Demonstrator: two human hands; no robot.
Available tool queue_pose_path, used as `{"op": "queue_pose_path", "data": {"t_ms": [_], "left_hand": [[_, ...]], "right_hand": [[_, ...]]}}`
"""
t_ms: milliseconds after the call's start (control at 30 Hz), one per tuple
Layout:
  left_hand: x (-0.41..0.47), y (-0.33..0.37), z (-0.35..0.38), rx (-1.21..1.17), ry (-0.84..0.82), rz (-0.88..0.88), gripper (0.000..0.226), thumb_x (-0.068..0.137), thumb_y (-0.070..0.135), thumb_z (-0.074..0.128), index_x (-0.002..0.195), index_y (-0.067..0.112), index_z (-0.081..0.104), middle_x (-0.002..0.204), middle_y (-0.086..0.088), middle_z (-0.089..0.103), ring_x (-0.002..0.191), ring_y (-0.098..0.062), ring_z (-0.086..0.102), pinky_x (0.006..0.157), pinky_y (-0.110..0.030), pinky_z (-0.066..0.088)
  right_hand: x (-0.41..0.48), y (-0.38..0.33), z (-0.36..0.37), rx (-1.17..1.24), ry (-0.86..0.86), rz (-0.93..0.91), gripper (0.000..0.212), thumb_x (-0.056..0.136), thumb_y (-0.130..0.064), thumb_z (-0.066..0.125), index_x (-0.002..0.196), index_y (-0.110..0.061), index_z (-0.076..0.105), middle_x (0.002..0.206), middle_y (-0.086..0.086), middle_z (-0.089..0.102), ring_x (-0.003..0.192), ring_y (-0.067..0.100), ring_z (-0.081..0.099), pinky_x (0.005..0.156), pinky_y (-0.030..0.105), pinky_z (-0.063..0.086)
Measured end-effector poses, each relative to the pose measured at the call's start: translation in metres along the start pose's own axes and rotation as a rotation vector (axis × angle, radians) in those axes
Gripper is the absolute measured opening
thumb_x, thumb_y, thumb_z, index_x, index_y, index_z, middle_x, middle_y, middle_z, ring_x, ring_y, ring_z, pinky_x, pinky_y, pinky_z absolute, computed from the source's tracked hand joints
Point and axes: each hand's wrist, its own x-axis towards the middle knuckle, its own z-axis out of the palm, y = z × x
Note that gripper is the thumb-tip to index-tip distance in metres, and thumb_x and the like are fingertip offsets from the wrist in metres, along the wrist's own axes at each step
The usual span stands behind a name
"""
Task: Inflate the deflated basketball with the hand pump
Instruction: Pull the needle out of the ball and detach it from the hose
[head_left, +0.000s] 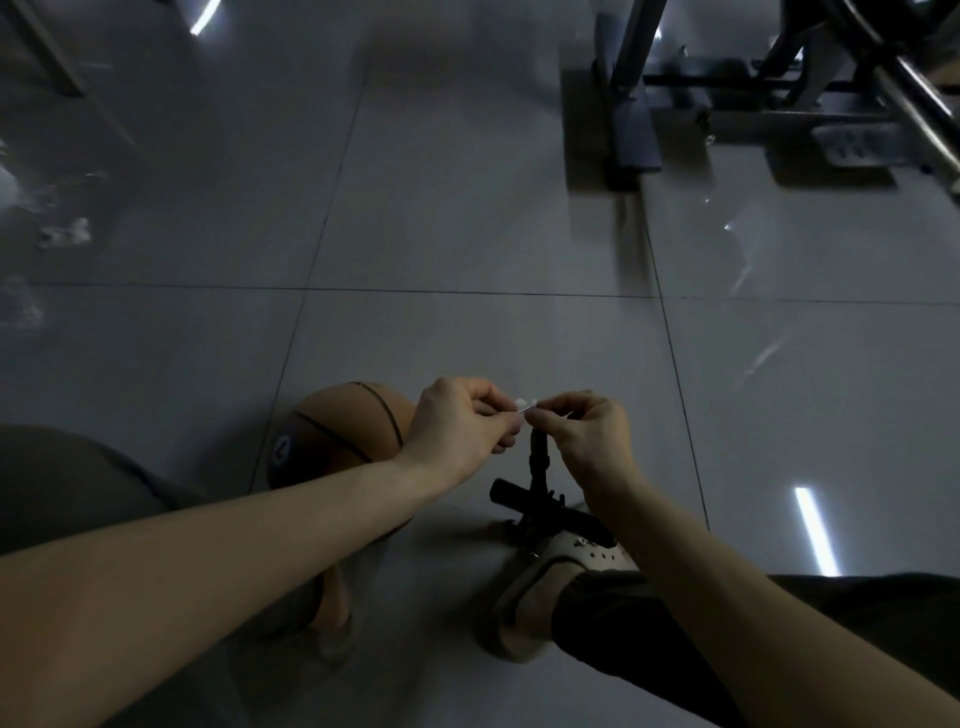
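I see the basketball on the tiled floor, low in the view and left of centre, orange-brown with dark seams and a round dark logo patch on its near-left face. My left forearm covers its right and lower side, so I cannot tell how flat it is. Just to its right stands the hand pump, black, with a short crossbar handle lying roughly level and a slim stem rising from it. At the stem's top, a thin metal needle points left, with a small white piece right above it. Pump and ball are near each other but apart.
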Motion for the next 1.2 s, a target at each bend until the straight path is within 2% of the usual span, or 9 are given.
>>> {"op": "queue_pose_path", "data": {"t_ms": [267,467,567,667,800,967,1100,1200], "left_hand": [[0.0032,0.0015,-0.0004,-0.001,0.013,0.006,0.004,0.090,0.013,0.076,0.088,0.012,0.072,0.076,-0.003,0.076,0.068,-0.012,0.074,0.066,-0.025,0.062],[0.0033,0.0004,0.0003,-0.013,0.004,0.008,0.007,0.089,0.012,0.076,0.086,0.015,0.072,0.076,-0.003,0.076,0.069,-0.012,0.074,0.065,-0.024,0.061],[0.0031,-0.0015,0.0003,-0.003,0.002,0.019,0.004,0.089,0.011,0.076,0.088,0.012,0.073,0.075,-0.003,0.076,0.068,-0.011,0.074,0.066,-0.025,0.061],[0.0036,-0.0025,0.0003,0.022,0.001,0.046,0.004,0.089,0.012,0.076,0.091,0.010,0.073,0.076,-0.002,0.076,0.069,-0.010,0.074,0.068,-0.027,0.062],[0.0042,-0.0027,0.0000,0.039,-0.004,0.062,0.004,0.089,0.012,0.076,0.092,0.010,0.073,0.077,-0.001,0.075,0.069,-0.009,0.074,0.067,-0.023,0.061],[0.0049,-0.0049,0.0004,0.051,0.002,0.074,0.006,0.089,0.013,0.076,0.094,0.009,0.074,0.077,-0.002,0.075,0.069,-0.009,0.073,0.067,-0.024,0.061],[0.0062,-0.0062,0.0006,0.046,0.003,0.078,0.008,0.089,0.014,0.077,0.094,0.008,0.074,0.077,-0.002,0.076,0.069,-0.009,0.073,0.067,-0.023,0.061],[0.0072,-0.0072,0.0007,0.039,0.005,0.083,0.008,0.089,0.014,0.077,0.094,0.009,0.075,0.077,-0.002,0.076,0.070,-0.010,0.074,0.068,-0.025,0.062]], "right_hand": [[0.0008,0.0017,0.0012,-0.018,0.001,-0.013,0.006,0.084,-0.016,0.079,0.083,-0.012,0.076,0.093,0.007,0.067,0.083,0.020,0.066,0.068,0.026,0.054],[0.0018,0.0021,0.0019,-0.059,0.011,-0.042,0.005,0.084,-0.016,0.079,0.080,-0.013,0.076,0.091,0.008,0.066,0.082,0.022,0.065,0.069,0.031,0.055],[0.0027,0.0038,0.0029,-0.098,0.016,-0.066,0.005,0.084,-0.017,0.079,0.082,-0.014,0.076,0.090,0.006,0.066,0.080,0.020,0.066,0.067,0.029,0.055],[0.0024,0.0047,0.0025,-0.103,-0.003,-0.063,0.005,0.086,-0.017,0.077,0.087,-0.012,0.077,0.091,0.004,0.066,0.079,0.015,0.067,0.064,0.020,0.053],[0.0030,0.0067,0.0033,-0.082,-0.010,-0.047,0.005,0.086,-0.017,0.077,0.086,-0.012,0.077,0.090,0.003,0.068,0.076,0.013,0.065,0.060,0.016,0.049],[0.0026,0.0071,0.0032,-0.009,-0.035,-0.018,0.006,0.087,-0.015,0.076,0.082,-0.015,0.077,0.076,0.000,0.074,0.073,0.015,0.070,0.065,0.025,0.055],[0.0020,0.0080,0.0021,0.016,-0.054,-0.019,0.005,0.089,-0.013,0.074,0.086,-0.011,0.079,0.076,-0.001,0.075,0.072,0.010,0.070,0.068,0.026,0.055],[0.0026,0.0084,0.0025,0.036,-0.064,-0.003,0.006,0.089,-0.011,0.073,0.087,-0.011,0.079,0.077,0.000,0.076,0.073,0.012,0.071,0.074,0.033,0.059]]}}
